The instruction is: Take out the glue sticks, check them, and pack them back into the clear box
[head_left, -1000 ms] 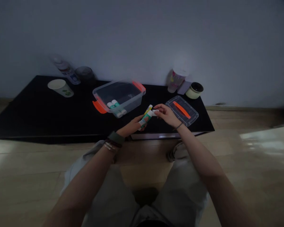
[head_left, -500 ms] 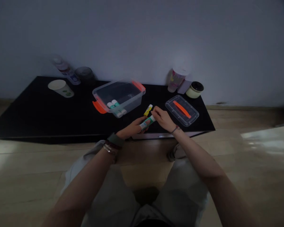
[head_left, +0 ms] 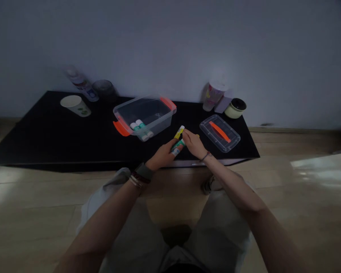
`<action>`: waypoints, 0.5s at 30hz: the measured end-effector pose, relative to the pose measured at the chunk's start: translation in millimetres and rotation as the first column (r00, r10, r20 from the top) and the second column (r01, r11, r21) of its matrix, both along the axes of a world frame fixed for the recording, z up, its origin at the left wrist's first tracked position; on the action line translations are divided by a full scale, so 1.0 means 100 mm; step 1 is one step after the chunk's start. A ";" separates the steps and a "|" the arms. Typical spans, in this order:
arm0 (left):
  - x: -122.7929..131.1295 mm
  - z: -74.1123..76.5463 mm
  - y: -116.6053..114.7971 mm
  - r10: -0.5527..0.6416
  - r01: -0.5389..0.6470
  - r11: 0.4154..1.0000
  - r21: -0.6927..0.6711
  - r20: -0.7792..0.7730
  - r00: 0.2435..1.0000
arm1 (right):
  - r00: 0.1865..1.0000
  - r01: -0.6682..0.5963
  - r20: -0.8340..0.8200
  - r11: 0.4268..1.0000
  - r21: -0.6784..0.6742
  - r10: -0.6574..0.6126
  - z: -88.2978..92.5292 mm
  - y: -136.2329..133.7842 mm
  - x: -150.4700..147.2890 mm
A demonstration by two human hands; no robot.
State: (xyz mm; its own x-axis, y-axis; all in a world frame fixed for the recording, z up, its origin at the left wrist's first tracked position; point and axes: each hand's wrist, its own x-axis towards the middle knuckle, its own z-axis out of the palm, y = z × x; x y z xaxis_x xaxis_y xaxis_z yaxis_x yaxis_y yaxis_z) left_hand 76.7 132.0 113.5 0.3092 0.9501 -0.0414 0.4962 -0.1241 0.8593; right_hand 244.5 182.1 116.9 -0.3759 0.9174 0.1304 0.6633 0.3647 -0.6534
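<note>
My left hand is closed around a green and white glue stick near the front edge of the black table. My right hand pinches the stick's far end; its cap is hidden under the fingers. A yellow glue stick lies on the table just behind both hands. A clear plastic box with orange latches stands behind them, holding a few more green and white glue sticks.
The box's clear lid with an orange handle lies to the right. A paper cup, a bottle and a dark jar stand at the back left. A patterned cup and a cream pot stand at the back right.
My right hand has come in from the right and closed onto the end of the glue stick. Both hands have drawn together and lowered toward the table edge.
</note>
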 end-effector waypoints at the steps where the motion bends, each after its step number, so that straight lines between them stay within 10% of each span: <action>1: 0.01 0.01 -0.01 0.000 0.002 1.000 0.018 -0.091 0.996 | 1.000 0.009 0.011 1.000 -0.010 -0.009 -0.02 0.00 -0.01; 8: 0.04 0.08 -0.08 0.050 -0.021 0.998 0.066 -0.471 0.881 | 0.998 0.061 0.034 0.993 -0.101 -0.058 -0.04 -0.01 -0.08; 12: -0.02 0.12 -0.05 -0.054 0.049 0.992 -0.114 -0.042 0.998 | 0.995 -0.013 -0.102 0.996 -0.092 0.003 0.10 -0.06 -0.01; 15: -0.03 0.17 -0.05 -0.087 0.183 0.953 -0.242 0.360 0.929 | 0.965 -0.131 -0.230 0.991 -0.004 0.126 0.22 -0.09 0.06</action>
State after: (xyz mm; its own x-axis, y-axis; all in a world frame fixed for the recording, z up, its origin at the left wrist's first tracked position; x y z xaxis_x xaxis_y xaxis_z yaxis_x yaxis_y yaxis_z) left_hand 74.0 127.5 130.7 0.4744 0.8665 -0.1555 0.1616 0.0879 0.9829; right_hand 250.0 173.0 139.4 -0.4530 0.8666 0.2095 0.4434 0.4228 -0.7904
